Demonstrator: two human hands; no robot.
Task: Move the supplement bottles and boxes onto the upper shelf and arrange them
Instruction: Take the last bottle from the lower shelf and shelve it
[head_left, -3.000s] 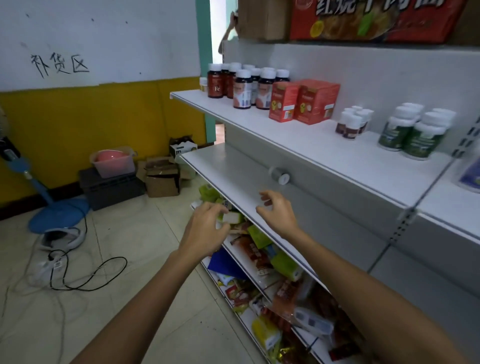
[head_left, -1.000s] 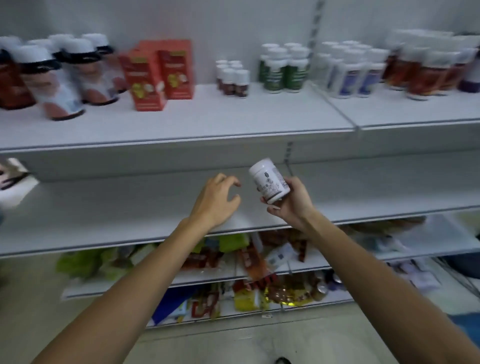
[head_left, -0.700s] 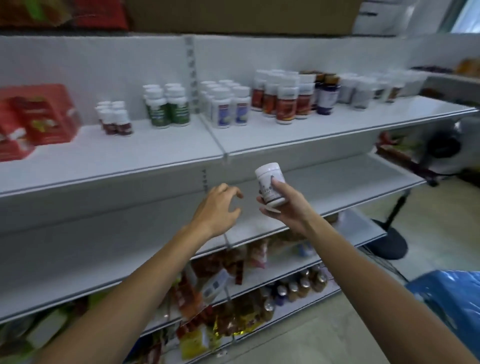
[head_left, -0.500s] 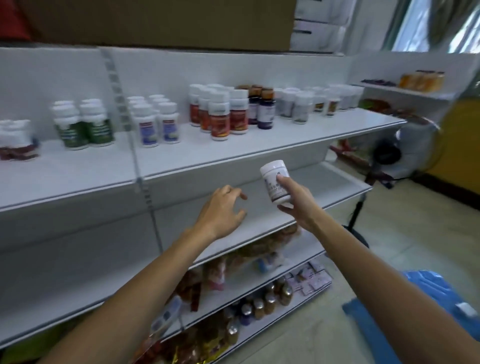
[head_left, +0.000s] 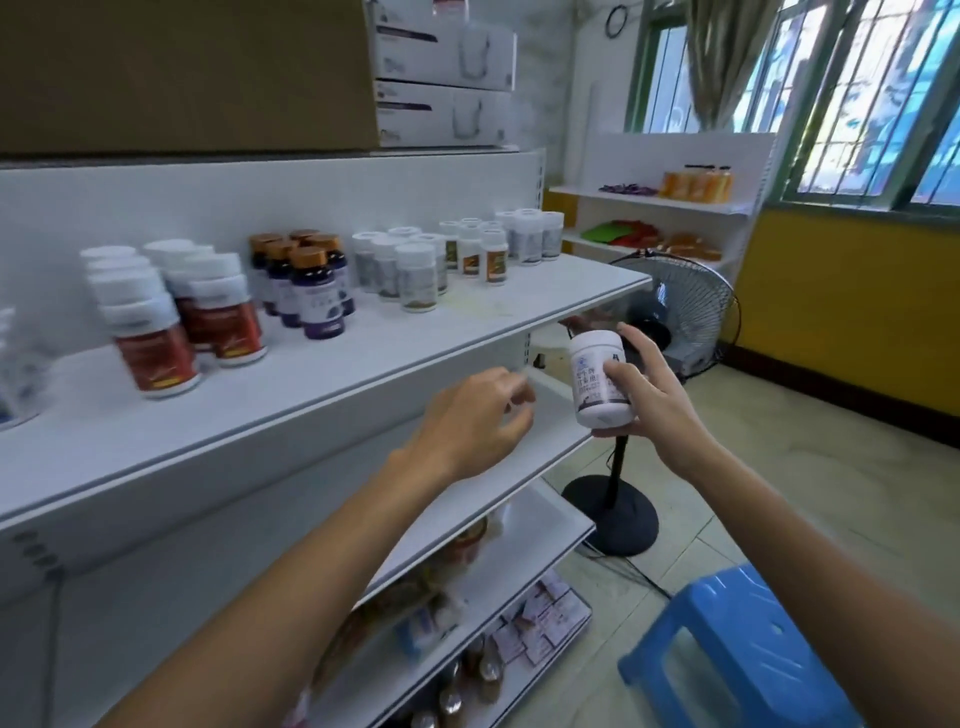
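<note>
**Room around me**

Green-framed barred windows (head_left: 872, 104) let daylight in above a yellow wall (head_left: 841, 312). A black standing fan (head_left: 693, 306) and a blue plastic stool (head_left: 727, 660) stand on the pale tiled floor (head_left: 831, 493) to my right.

Upper shelf (head_left: 493, 312): red-label btls (head_left: 156, 348) left, dark btls (head_left: 318, 293), white btls (head_left: 415, 278) right.
</note>
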